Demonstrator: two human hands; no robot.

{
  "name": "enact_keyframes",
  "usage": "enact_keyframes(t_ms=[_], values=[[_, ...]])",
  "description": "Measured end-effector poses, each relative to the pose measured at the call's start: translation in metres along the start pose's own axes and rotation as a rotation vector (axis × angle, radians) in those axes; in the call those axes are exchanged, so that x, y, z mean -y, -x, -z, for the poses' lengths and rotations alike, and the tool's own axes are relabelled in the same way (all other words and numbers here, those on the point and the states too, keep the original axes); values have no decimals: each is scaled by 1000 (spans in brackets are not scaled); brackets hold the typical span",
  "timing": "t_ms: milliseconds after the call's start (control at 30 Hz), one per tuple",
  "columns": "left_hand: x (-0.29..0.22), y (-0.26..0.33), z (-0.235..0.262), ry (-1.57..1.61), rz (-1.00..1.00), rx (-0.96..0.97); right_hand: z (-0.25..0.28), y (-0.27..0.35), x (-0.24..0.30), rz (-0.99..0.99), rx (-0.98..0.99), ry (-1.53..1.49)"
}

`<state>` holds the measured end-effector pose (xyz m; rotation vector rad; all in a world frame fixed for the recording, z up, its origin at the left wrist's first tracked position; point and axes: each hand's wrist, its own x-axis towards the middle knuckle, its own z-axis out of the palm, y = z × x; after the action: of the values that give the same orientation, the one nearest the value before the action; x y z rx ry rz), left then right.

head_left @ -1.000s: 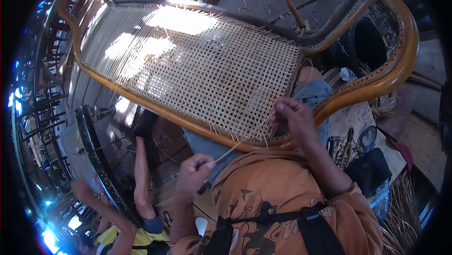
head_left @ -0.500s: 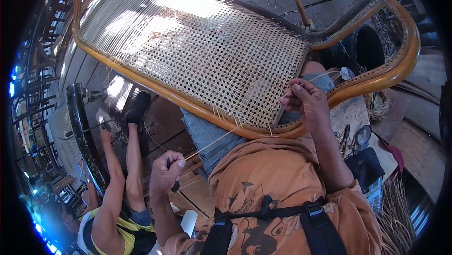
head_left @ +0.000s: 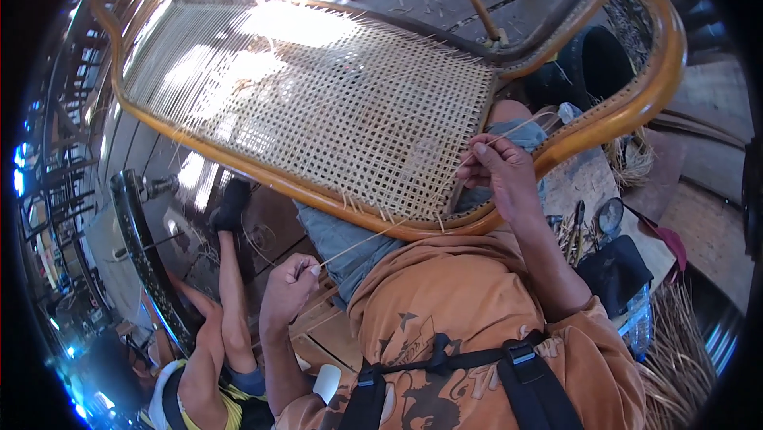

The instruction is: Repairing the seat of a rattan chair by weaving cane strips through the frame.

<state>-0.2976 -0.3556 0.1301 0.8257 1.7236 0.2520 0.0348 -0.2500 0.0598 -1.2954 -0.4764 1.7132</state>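
Observation:
A woven cane panel [head_left: 373,128] with small square openings stretches inside a curved, varnished wooden frame [head_left: 230,161], partly over my lap. My left hand [head_left: 288,288], left of my belly, is closed on a thin cane strand [head_left: 358,244] that runs taut up to the frame's near rail. Over the panel's near right corner, my right hand [head_left: 506,180] pinches a cane strand between thumb and fingers; a loose length [head_left: 526,122] sticks out to the upper right. Whether both hands hold the same strand I cannot tell. Short cane ends stick up along the panel's near edge.
At right lie a round dial-like object [head_left: 610,215], a dark pouch [head_left: 613,273], a plastic bottle [head_left: 638,323] and a bundle of cane strips [head_left: 675,350]. A black bucket [head_left: 600,64] stands beyond the frame. At lower left sits another person [head_left: 199,382], beside a dark curved post [head_left: 147,247].
My left hand has come a little closer to the frame, and its stretch of strand is shorter. A dark object seen in it before is now mostly hidden. The other person's arm has drawn back.

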Motion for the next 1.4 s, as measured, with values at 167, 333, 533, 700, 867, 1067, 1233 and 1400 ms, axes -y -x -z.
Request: enact_keyframes(t_ms=[167, 333, 533, 700, 867, 1067, 1233, 1400], values=[[15, -18, -2, -130, -14, -1, 12, 0, -6, 9, 17, 3], [8, -23, -1, -233, -17, 28, 15, 7, -3, 15, -19, 74], [-26, -25, -27, 32, -81, 187, 22, 35, 8, -30, 184, 243], [-61, -46, -68, 206, -220, 240, 35, 67, 12, -237, 390, 334], [-100, -45, -101, -180, -320, 473, 18, 61, 11, -104, 179, 110], [-85, -37, -59, -295, -254, 357, 56, 112, 107, 727, -69, 364], [-106, -31, -96, -187, -401, 431, 191, 122, 167, 948, -504, -5], [-126, -19, -119, -4, -444, 487, 427, 85, 161, 1016, -939, -471]])
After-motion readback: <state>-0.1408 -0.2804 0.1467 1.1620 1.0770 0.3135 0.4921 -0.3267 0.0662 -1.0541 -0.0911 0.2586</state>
